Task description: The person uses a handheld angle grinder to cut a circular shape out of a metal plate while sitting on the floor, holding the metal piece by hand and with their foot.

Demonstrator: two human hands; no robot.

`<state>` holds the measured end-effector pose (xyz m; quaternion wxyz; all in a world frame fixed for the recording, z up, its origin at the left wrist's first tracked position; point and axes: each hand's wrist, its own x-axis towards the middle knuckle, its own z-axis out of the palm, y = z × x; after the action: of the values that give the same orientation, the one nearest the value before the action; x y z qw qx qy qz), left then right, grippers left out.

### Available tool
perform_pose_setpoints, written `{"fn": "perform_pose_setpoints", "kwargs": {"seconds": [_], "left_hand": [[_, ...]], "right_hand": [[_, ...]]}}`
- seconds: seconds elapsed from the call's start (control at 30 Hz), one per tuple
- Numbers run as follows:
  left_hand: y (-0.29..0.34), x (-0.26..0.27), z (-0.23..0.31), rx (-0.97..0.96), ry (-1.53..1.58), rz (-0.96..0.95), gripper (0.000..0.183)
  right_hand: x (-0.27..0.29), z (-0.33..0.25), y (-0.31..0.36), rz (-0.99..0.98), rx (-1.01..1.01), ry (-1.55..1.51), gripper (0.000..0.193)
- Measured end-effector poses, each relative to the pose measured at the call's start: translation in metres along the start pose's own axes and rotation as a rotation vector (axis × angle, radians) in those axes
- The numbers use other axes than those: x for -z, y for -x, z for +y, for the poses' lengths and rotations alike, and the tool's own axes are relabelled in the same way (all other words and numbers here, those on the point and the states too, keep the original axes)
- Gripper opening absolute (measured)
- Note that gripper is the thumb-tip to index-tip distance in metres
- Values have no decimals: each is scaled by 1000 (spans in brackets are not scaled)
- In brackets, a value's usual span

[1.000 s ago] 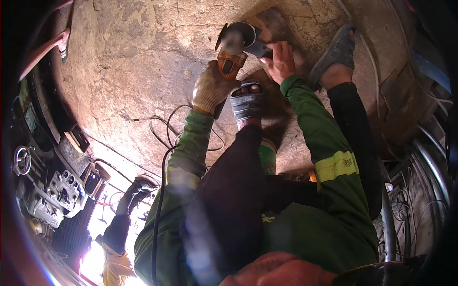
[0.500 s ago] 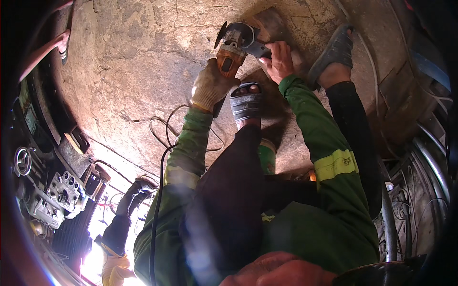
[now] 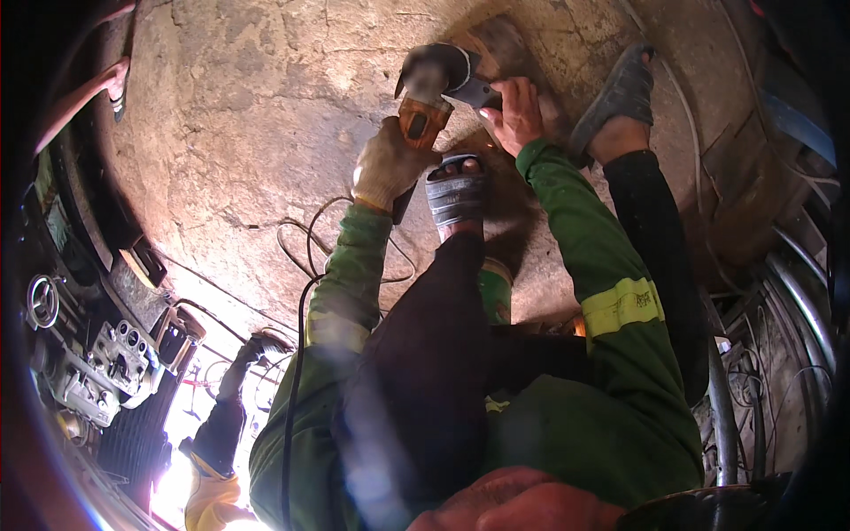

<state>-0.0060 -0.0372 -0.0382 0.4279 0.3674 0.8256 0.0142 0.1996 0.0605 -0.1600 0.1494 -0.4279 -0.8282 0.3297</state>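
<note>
My left hand (image 3: 388, 166), in a pale work glove, is wrapped round the body of an angle grinder (image 3: 423, 120) with an orange-brown housing. The grinder's head is blurred, and its dark disc shows only in part beside a dark curved metal part. My bare right hand (image 3: 519, 115) grips a dark flat metal piece (image 3: 478, 92) that reaches to the grinder's head; whether disc and metal touch I cannot tell. Below the hands, my sandalled foot (image 3: 457, 190) rests on the ground. Behind the metal piece lies a brownish block (image 3: 500, 44), partly in shadow.
A black cable (image 3: 305, 292) loops from the grinder past my left arm. My other sandalled foot (image 3: 620, 102) stands to the right, near a grey hose (image 3: 686, 106). Machinery with a handwheel (image 3: 42, 301) lines the left; metal pipes (image 3: 801, 305) lie at right. Another person (image 3: 221, 434) is at lower left.
The grinder has tilted and shifted slightly left and down in my left hand, and its head is now blurred. My right hand has barely moved.
</note>
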Motion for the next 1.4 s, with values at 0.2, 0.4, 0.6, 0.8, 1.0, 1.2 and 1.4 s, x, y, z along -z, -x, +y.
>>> {"fn": "perform_pose_setpoints", "kwargs": {"seconds": [0.2,0.4,0.6,0.8,1.0,1.2,1.4], "left_hand": [[-1,2,-6,16,28,-30,79],[3,8,-1,34,12,-18,78],[13,0,-20,-77,-51,29,77],[42,1,-30,68,92,34,80],[67,9,-34,188,177,-1,81],[76,2,-48,188,226,-3,81],[77,-1,-50,130,231,-8,79]], "right_hand": [[1,-2,-1,-9,-20,-7,54],[0,-2,0,-4,-25,-44,54],[-1,0,1,29,33,-42,56],[-1,1,5,47,16,-41,54],[-3,-9,9,68,-17,-15,53],[-5,-4,10,-19,-141,21,56],[1,-10,6,-74,-268,75,58]]}}
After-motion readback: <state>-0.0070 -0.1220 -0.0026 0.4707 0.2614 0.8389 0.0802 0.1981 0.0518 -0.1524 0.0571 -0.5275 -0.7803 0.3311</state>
